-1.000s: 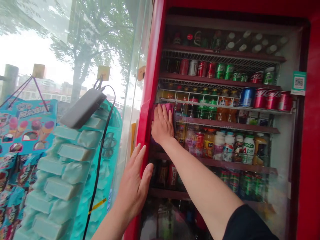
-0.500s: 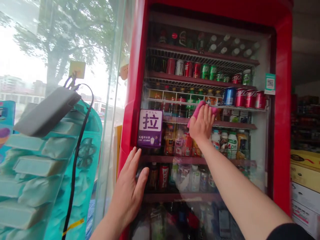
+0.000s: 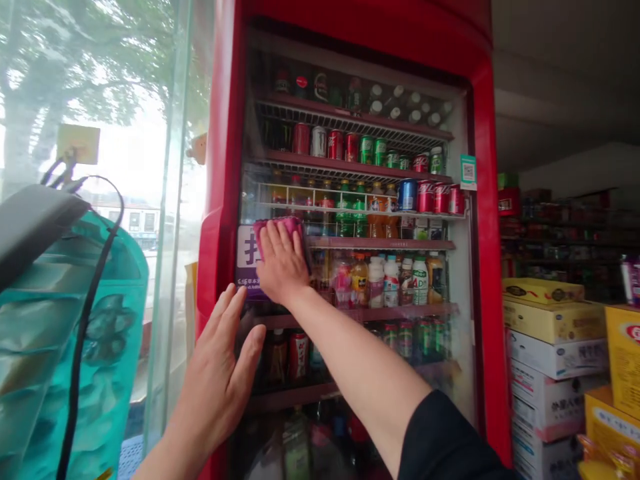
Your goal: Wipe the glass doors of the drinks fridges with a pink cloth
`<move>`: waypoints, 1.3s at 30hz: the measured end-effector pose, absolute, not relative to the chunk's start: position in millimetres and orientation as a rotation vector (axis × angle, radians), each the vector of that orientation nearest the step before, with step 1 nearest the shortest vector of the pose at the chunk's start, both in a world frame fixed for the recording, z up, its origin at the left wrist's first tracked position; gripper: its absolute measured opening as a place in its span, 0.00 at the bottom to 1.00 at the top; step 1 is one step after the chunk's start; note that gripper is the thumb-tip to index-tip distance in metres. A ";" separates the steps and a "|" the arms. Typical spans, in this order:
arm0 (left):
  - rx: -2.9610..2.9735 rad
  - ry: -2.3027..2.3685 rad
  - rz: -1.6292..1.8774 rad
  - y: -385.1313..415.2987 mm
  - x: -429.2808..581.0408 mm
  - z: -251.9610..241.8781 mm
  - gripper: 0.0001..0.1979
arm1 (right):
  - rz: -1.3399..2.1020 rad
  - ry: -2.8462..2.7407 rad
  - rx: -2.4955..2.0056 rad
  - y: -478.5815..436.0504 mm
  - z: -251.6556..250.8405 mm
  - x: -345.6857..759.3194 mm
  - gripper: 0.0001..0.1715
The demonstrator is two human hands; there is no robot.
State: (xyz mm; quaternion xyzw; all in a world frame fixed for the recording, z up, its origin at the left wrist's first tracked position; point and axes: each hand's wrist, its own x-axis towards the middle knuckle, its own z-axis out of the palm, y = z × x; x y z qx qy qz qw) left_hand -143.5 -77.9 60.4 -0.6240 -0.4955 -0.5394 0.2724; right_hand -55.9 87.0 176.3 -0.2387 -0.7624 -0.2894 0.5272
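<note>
My right hand [image 3: 283, 261] presses a pink cloth [image 3: 293, 225] against the glass door of a red drinks fridge [image 3: 481, 280]. The cloth lies partly over the purple and white pull sticker [image 3: 246, 263], hiding some of it. Its fingers are stretched over the cloth. Lower on the left, my left hand [image 3: 220, 367] is held up by the door's red frame, fingers straight and thumb apart, with nothing in it. Whether it touches the frame I cannot tell. Behind the glass stand shelves of cans [image 3: 335, 145] and bottles [image 3: 390, 277].
On the left, a turquoise hanging organiser [image 3: 117, 280], a grey box [image 3: 43, 210] and a black cable [image 3: 83, 333] are beside a glass pane. Stacked cartons [image 3: 555, 363] and yellow boxes [image 3: 623, 360] stand right of the fridge. A small QR sticker [image 3: 468, 172] is on the door's right side.
My right hand has slid the pink cloth left and slightly down across the glass, onto the pull sticker. My left hand stays open by the frame. The view has turned right.
</note>
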 end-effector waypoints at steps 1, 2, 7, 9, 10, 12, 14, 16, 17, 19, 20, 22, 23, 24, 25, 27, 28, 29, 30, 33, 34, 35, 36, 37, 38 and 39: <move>-1.680 -1.329 -1.439 -74.1 -140.9 59.4 0.35 | -0.727 -1.830 -0.537 88.3 173.4 -57.1 0.41; -1.679 -1.328 -1.429 -69.6 -138.2 58.0 0.35 | -0.763 -1.838 -0.507 91.2 171.2 -54.1 0.41; -1.692 -1.305 -1.384 -40.3 -127.4 51.2 0.36 | -0.870 -1.901 -0.456 118.6 171.6 7.8 0.42; -1.705 -1.304 -1.368 -27.8 -124.5 49.9 0.37 | -0.850 -1.846 -0.554 132.7 175.5 46.9 0.43; -1.710 -1.306 -1.365 -21.8 -122.9 49.5 0.37 | -0.836 -1.806 -0.620 140.6 177.1 68.6 0.43; -1.720 -1.298 -1.361 -11.3 -118.8 49.0 0.37 | -0.816 -1.722 -0.762 158.3 178.4 116.1 0.44; -1.726 -1.274 -1.365 -3.2 -113.0 48.5 0.37 | -0.815 -1.621 -0.904 177.5 175.6 166.0 0.44; -1.735 -1.254 -1.364 1.7 -106.2 47.9 0.37 | -0.787 -1.477 -1.039 195.4 169.6 212.7 0.43; -1.739 -1.248 -1.364 2.9 -102.7 47.7 0.36 | -0.741 -1.394 -1.093 202.6 166.4 232.3 0.43; -1.747 -1.241 -1.361 2.9 -96.2 48.3 0.36 | -0.601 -1.223 -1.178 211.7 161.2 259.1 0.44; -1.754 -1.243 -1.355 1.9 -93.2 49.2 0.37 | -0.529 -1.149 -1.210 213.0 159.6 264.8 0.44; -1.765 -1.255 -1.346 -1.3 -87.8 52.4 0.37 | -0.430 -1.061 -1.250 208.2 157.7 260.1 0.45; -1.769 -1.262 -1.344 -3.2 -85.1 54.5 0.38 | -0.416 -1.066 -1.252 202.6 156.6 250.4 0.45; -1.770 -1.267 -1.344 -5.0 -82.4 56.8 0.38 | -0.426 -1.106 -1.236 195.4 154.9 236.9 0.44; -1.769 -1.268 -1.347 -6.6 -79.5 59.1 0.38 | -0.456 -1.179 -1.201 187.1 152.3 220.5 0.44; -1.764 -1.253 -1.353 -8.8 -73.2 63.4 0.38 | -0.558 -1.415 -1.066 169.7 144.3 183.9 0.43; -1.763 -1.240 -1.353 -9.3 -69.6 65.1 0.38 | -0.621 -1.540 -0.980 161.8 139.2 165.9 0.44; -1.764 -1.225 -1.349 -9.4 -65.9 66.6 0.38 | -0.693 -1.678 -0.878 154.9 133.9 149.5 0.46; -1.768 -1.211 -1.343 -9.0 -61.9 67.7 0.38 | -0.785 -1.807 -0.760 149.4 128.8 135.5 0.46; -1.777 -1.188 -1.315 -5.2 -49.2 69.9 0.38 | -1.051 -2.051 -0.461 141.0 118.3 111.9 0.43; -1.778 -1.188 -1.306 -3.1 -45.0 70.3 0.39 | -1.111 -2.080 -0.412 140.6 117.2 110.4 0.42; -1.778 -1.189 -1.299 -0.4 -40.9 70.4 0.39 | -1.151 -2.092 -0.389 141.1 117.4 111.8 0.41; -1.778 -1.189 -1.294 2.6 -37.0 70.3 0.39 | -1.173 -2.095 -0.384 142.5 118.7 115.6 0.42; -1.779 -1.189 -1.290 6.1 -33.4 69.9 0.39 | -1.179 -2.094 -0.391 144.7 120.8 121.6 0.43; -1.782 -1.185 -1.286 9.9 -30.1 69.2 0.39 | -1.170 -2.089 -0.408 147.5 123.5 129.3 0.44; -1.788 -1.179 -1.282 13.9 -27.1 68.2 0.39 | -1.147 -2.073 -0.437 151.0 126.6 138.6 0.45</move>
